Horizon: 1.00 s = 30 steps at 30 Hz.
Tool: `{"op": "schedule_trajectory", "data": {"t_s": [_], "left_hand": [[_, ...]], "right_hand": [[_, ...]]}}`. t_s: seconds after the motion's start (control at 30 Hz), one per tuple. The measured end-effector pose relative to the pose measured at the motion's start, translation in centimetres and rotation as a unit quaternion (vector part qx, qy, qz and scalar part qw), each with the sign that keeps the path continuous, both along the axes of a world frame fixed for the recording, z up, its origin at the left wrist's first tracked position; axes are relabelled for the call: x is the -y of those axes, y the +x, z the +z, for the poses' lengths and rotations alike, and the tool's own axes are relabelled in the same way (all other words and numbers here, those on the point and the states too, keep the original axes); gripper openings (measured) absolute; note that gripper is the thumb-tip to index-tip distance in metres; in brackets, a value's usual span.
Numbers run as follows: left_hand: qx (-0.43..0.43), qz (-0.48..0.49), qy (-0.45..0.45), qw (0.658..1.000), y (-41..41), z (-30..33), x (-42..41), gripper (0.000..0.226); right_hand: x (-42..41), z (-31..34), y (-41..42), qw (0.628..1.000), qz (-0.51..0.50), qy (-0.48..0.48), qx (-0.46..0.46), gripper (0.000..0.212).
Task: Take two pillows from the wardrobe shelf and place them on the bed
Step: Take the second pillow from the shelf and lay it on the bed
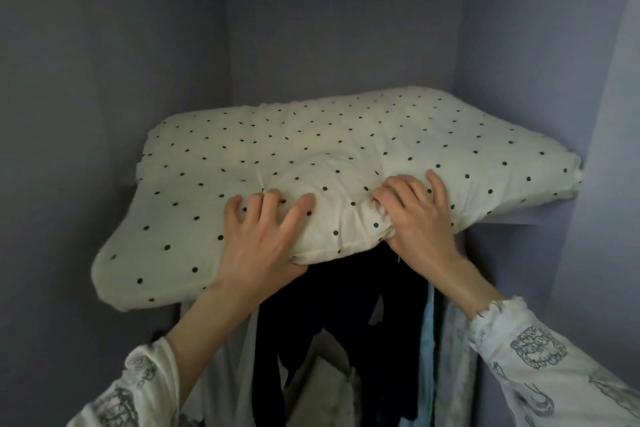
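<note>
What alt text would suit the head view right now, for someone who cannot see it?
Both hands, left hand and right hand, grip the front edge of a cream polka-dot pillow lying on a wardrobe shelf. Dark clothes hang beneath.

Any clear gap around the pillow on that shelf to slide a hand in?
Open space above the pillow, up to the wardrobe ceiling and back wall. The pillow nearly meets both side walls. Its front edge is taken by the left hand and right hand; below, hanging clothes crowd.
</note>
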<state>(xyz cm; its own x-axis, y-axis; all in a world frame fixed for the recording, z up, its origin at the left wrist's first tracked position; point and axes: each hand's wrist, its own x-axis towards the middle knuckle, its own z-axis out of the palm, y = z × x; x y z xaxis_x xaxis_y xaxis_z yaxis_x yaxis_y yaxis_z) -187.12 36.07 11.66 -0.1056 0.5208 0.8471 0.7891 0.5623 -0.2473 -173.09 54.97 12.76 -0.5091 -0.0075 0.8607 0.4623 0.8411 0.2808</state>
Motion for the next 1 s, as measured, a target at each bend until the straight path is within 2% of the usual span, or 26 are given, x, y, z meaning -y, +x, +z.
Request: {"op": "schedule_trajectory", "data": {"t_s": [0.07,0.23,0.33,0.43,0.5,0.57,0.67,0.8,1.0], "left_hand": [[0.020,-0.004,-0.021,1.000,0.4,-0.7,0.4,0.078],[0.118,-0.016,-0.171,0.978,-1.8,1.2,0.5,0.103],[0.140,-0.036,-0.171,0.975,-2.6,1.7,-0.1,0.101],[0.106,-0.028,-0.148,0.983,-2.4,0.6,-0.3,0.099],[0.101,-0.031,-0.153,0.983,-2.3,-0.2,-0.4,0.099],[0.092,-0.043,-0.172,0.980,-2.8,-0.5,-0.1,0.092],[0.107,-0.099,-0.185,0.972,-4.1,-0.2,0.5,0.072],[0.168,-0.119,-0.198,0.958,-6.4,1.4,0.3,0.062],[0.174,-0.055,-0.172,0.968,-10.3,5.0,-2.9,0.061]], "right_hand": [[0.1,-1.0,0.5,1.000,-0.015,0.002,0.014,0.048],[0.4,-0.3,1.3,0.994,-0.024,-0.047,0.091,0.063],[0.5,0.6,1.7,0.986,0.025,-0.120,0.112,0.066],[1.1,2.4,1.6,0.943,0.158,-0.288,0.049,0.053],[1.0,3.9,0.1,0.936,0.137,-0.321,0.038,0.047],[0.9,4.9,-2.1,0.950,0.031,-0.300,0.080,0.047],[0.9,5.2,-5.5,0.958,-0.096,-0.235,0.134,0.062],[0.2,3.8,-6.7,0.974,-0.124,-0.167,0.095,0.075],[0.4,0.1,-5.9,0.984,-0.119,-0.092,0.091,0.070]]}}
